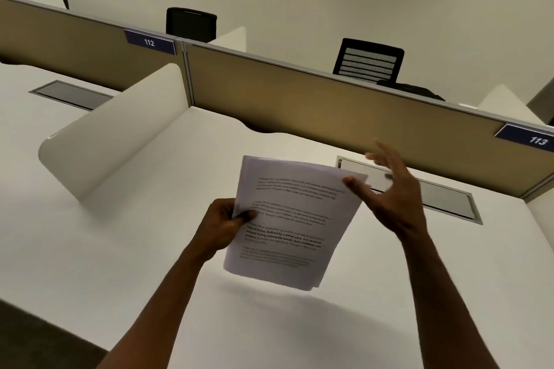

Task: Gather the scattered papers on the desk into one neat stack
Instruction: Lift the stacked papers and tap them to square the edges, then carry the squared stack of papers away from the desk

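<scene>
A stack of white printed papers [287, 219] is held up in the air above the white desk [135, 249], tilted with its top leaning right. My left hand [223, 225] grips the stack's left edge, thumb on the top sheet. My right hand [392, 192] is at the stack's upper right corner, fingers spread apart, with the thumb touching the corner. I see no loose sheets lying on the desk.
A curved white divider [114, 135] stands on the desk to the left. A tan partition [329, 99] with labels 112 and 113 runs along the back. A grey cable flap [443, 198] lies behind my right hand. Black chairs [370, 60] stand beyond the partition.
</scene>
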The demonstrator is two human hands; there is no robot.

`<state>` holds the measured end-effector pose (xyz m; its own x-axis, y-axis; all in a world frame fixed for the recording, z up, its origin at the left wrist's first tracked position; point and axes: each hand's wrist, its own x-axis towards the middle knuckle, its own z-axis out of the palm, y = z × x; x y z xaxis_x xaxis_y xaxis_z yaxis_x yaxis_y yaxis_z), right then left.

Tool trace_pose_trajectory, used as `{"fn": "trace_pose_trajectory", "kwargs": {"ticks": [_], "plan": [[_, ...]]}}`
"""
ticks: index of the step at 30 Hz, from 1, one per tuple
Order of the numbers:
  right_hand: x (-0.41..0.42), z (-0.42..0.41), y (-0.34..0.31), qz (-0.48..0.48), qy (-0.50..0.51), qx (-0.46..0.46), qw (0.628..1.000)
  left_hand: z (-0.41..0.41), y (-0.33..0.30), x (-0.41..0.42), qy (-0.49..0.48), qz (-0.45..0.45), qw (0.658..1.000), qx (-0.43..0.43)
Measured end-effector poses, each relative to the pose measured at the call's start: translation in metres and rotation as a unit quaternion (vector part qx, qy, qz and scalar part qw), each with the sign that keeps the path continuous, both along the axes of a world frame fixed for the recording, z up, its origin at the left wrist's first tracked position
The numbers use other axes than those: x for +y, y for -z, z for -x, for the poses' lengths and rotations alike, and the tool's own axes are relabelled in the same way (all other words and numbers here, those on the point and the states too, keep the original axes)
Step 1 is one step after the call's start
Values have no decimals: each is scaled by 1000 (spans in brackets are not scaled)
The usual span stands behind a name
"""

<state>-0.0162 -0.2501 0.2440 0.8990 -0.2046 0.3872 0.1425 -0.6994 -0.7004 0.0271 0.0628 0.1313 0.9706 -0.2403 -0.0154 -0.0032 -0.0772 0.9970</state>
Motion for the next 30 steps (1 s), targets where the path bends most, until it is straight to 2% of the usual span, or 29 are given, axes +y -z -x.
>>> {"fn": "trace_pose_trajectory", "kwargs": {"ticks": [1, 2, 3, 5, 8, 11, 15, 18, 20, 22, 26, 30], "plan": [[4, 4, 13, -143, -15, 61, 988, 2, 4, 2, -3, 25, 1000, 7], [9, 7, 29, -253, -50, 121, 958, 5, 7, 3, -2, 49, 999, 13], [16, 11, 48, -318, -90, 160, 930, 7, 10, 3, 1, 69, 997, 19], [30, 19, 78, -365, -141, 185, 901, 10, 13, 1, 5, 100, 994, 34], [47, 24, 100, -419, -99, 171, 886, 14, 20, -1, 20, 152, 985, 83], [57, 20, 109, -412, -44, 174, 893, 21, 27, -1, 55, 192, 969, 143], [67, 13, 120, -389, 2, 230, 892, 34, 34, -10, 79, 137, 970, 184], [69, 8, 133, -355, 53, 275, 892, 36, 46, -17, -17, 99, 978, 180], [71, 7, 144, -328, 78, 296, 894, 36, 60, -19, -97, 87, 972, 194], [75, 9, 152, -310, 79, 295, 900, 37, 69, -20, -120, 53, 971, 200], [77, 4, 141, -305, 59, 238, 920, 28, 57, -16, -135, -12, 982, 133], [78, -5, 108, -303, 23, 126, 944, 9, 20, -13, -126, 6, 992, 22]]}}
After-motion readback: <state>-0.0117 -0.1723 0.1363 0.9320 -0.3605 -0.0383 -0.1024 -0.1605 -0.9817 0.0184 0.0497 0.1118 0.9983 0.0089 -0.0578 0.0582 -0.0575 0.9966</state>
